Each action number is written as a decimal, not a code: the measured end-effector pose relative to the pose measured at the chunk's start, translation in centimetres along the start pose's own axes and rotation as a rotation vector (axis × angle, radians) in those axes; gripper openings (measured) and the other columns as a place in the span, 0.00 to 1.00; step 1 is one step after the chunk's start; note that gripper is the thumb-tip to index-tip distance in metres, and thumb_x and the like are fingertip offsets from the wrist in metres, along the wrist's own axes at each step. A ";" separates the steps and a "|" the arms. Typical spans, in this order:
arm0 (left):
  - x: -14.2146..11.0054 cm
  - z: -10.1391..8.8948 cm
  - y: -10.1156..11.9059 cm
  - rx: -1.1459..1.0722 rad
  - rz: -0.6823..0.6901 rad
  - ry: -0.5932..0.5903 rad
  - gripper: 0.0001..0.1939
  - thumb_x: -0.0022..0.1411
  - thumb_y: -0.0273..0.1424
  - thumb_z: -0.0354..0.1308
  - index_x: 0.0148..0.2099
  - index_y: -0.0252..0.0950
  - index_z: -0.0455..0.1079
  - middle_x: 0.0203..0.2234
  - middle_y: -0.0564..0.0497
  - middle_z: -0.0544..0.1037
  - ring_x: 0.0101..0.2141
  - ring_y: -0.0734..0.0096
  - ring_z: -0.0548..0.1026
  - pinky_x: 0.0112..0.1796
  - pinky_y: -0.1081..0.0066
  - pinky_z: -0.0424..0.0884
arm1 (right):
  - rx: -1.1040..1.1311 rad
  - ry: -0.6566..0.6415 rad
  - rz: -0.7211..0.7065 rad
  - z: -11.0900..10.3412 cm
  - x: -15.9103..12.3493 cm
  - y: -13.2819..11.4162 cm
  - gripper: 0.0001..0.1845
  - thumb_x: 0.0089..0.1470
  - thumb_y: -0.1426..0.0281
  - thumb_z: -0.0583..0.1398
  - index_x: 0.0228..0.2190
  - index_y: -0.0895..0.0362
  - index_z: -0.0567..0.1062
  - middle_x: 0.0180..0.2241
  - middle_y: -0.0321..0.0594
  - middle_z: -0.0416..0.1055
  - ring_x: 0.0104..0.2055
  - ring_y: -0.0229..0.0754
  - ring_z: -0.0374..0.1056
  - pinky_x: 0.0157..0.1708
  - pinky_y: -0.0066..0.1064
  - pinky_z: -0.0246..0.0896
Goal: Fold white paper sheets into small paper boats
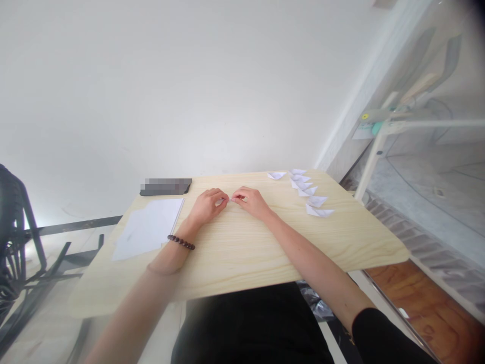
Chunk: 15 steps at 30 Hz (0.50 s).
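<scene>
While white folded-paper boats (320, 213) lined the pale wooden table (246, 253), my left fingers (214, 193) and right fingers (243, 192) pinched white paper (230, 199).

Left forearm (140, 290) and right forearm (306, 251) slant forward and inward from either side, wrists only slightly bent, left hand (208, 206) and right hand (253, 202) knuckles up, fingers curled, each thumb pinched toward its forefinger, the two sets of fingertips nearly meeting ahead of the torso (250, 323).
</scene>
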<state>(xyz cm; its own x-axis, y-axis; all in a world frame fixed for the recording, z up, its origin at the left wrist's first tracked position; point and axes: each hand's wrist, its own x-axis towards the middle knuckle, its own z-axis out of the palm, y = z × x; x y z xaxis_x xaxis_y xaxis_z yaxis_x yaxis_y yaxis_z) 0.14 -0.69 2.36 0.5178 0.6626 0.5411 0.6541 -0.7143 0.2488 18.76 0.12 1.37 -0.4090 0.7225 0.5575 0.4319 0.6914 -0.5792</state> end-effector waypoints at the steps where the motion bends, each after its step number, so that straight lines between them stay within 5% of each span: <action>1: 0.0 0.0 0.0 0.000 0.001 0.000 0.09 0.58 0.30 0.48 0.35 0.36 0.68 0.31 0.49 0.72 0.33 0.70 0.69 0.37 0.70 0.63 | -0.001 0.003 -0.003 0.0 0.0 0.0 0.07 0.50 0.69 0.55 0.27 0.58 0.73 0.29 0.37 0.69 0.33 0.34 0.64 0.34 0.25 0.58; 15: 0.0 0.2 -0.2 -0.043 -0.030 0.050 0.09 0.59 0.32 0.47 0.36 0.36 0.68 0.31 0.49 0.72 0.34 0.70 0.69 0.38 0.70 0.63 | -0.014 0.052 0.047 0.1 0.1 0.8 0.09 0.48 0.65 0.58 0.26 0.57 0.75 0.27 0.37 0.71 0.29 0.33 0.64 0.30 0.25 0.57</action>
<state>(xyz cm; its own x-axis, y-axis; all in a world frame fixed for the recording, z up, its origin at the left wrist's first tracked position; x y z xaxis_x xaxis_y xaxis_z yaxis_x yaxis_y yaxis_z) 0.11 -0.49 2.15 0.4695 0.6726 0.5720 0.6439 -0.7041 0.2994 18.96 0.78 0.86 -0.3459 0.7527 0.5602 0.4606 0.6563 -0.5976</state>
